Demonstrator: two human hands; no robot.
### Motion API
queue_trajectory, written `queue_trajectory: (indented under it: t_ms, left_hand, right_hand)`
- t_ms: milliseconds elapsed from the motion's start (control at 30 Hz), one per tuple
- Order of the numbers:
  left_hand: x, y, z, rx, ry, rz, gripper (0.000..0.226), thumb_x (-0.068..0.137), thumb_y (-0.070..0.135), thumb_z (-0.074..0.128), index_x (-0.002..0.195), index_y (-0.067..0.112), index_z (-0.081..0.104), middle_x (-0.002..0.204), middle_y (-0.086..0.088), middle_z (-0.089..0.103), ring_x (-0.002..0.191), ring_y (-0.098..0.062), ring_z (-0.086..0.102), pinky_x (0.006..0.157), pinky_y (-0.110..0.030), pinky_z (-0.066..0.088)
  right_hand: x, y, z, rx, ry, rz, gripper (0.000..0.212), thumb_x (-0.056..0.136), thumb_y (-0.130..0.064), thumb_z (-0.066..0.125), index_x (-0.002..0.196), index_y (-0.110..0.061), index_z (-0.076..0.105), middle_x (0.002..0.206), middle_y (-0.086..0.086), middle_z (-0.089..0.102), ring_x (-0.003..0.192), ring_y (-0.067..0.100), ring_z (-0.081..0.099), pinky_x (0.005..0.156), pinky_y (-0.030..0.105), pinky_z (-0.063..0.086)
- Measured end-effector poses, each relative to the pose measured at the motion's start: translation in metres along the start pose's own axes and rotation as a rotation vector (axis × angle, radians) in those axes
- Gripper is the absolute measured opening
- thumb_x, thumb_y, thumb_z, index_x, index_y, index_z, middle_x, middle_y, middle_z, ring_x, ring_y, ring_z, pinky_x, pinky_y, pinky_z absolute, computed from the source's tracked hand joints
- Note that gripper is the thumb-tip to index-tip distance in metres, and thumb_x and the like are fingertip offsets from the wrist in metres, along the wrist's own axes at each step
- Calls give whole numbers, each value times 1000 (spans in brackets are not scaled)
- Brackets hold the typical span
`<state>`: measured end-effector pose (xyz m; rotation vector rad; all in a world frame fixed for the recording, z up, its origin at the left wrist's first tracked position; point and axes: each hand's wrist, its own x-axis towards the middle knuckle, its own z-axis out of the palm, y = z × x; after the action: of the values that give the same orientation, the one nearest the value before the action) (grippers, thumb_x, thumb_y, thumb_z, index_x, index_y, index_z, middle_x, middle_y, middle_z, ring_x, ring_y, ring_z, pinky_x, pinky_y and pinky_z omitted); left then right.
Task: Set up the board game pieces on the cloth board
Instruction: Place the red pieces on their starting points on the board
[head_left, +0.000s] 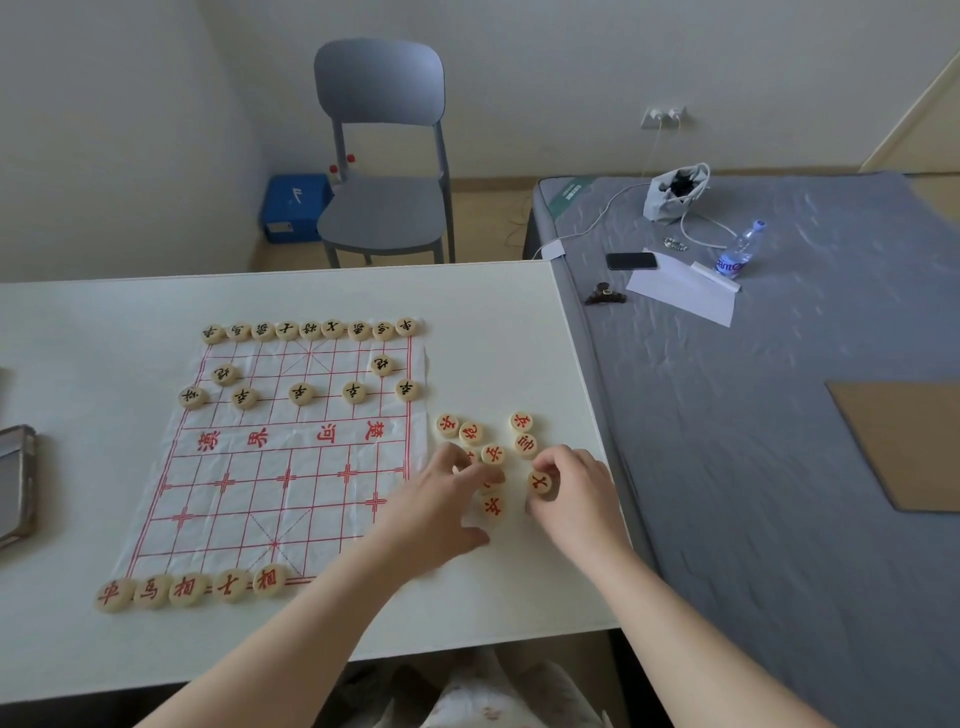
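White cloth board (260, 499), red grid and characters, on white table (78, 338); right hand (576, 499) pinches red-lettered wooden disc (540, 483) beside it; left hand (436, 504) curls over loose discs (470, 433), grip unclear; swoosh-marked blue box (293, 208) behind.

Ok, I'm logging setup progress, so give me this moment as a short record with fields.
board: cloth board spread on white table
black pieces: sixteen placed on the far half
red row: five pieces along near edge, left part
loose red pieces: clustered on table right of board
left grip: fingers curled over the cluster; hold unclear
right grip: pinches one red piece
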<state>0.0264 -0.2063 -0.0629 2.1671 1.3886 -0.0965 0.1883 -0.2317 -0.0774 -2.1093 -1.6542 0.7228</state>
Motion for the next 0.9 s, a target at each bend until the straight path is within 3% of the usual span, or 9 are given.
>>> queue_trajectory:
  t_ms: [133, 367, 533, 633, 800, 900]
  left_hand:
    - [6, 4, 4, -68, 98, -55, 50, 81, 32, 65, 127, 31, 45, 123, 3, 38, 97, -18, 54, 71, -26, 44]
    - [14, 8, 6, -146, 191, -87, 42, 85, 28, 60, 125, 26, 48, 122, 1, 41, 96, -22, 57, 69, -30, 46]
    - [15, 8, 4, -260, 197, -63, 41, 83, 17, 61, 123, 22, 52, 121, -1, 44, 92, -21, 59, 78, -34, 51]
    - [13, 1, 1, -275, 199, -59, 42, 83, 15, 60, 123, 23, 51, 121, 3, 42, 87, -17, 59, 78, -29, 50]
    - [12, -14, -6, -289, 322, -231, 38, 88, 10, 49, 124, 21, 50, 126, -1, 45, 82, -17, 58, 75, -34, 51]
    - [14, -19, -9, -273, 354, -300, 38, 91, 10, 44, 128, 19, 47, 132, -3, 44, 87, -17, 55, 72, -27, 44]
  right_hand:
    - [-1, 2, 0, 8, -2, 5, 30, 80, -13, 59, 109, -19, 57, 112, -2, 56, 105, 17, 47, 85, 25, 41]
    - [0, 4, 1, 58, 13, 4, 33, 79, -13, 60, 111, -16, 57, 109, 1, 56, 103, 18, 50, 84, 23, 43]
    - [5, 4, -1, 93, 4, 42, 42, 79, -13, 60, 120, -16, 53, 113, 2, 54, 103, 18, 52, 78, 19, 39]
    - [9, 2, -2, 83, -20, 51, 48, 80, -15, 59, 127, -19, 49, 116, 1, 52, 105, 17, 52, 78, 19, 36]
    - [13, -2, -4, 32, -43, 42, 50, 81, -20, 58, 130, -23, 48, 116, 0, 51, 108, 19, 51, 80, 22, 39]
    - [15, -3, -3, 6, -63, 32, 51, 80, -21, 58, 130, -26, 48, 116, 0, 50, 109, 20, 51, 84, 24, 40]
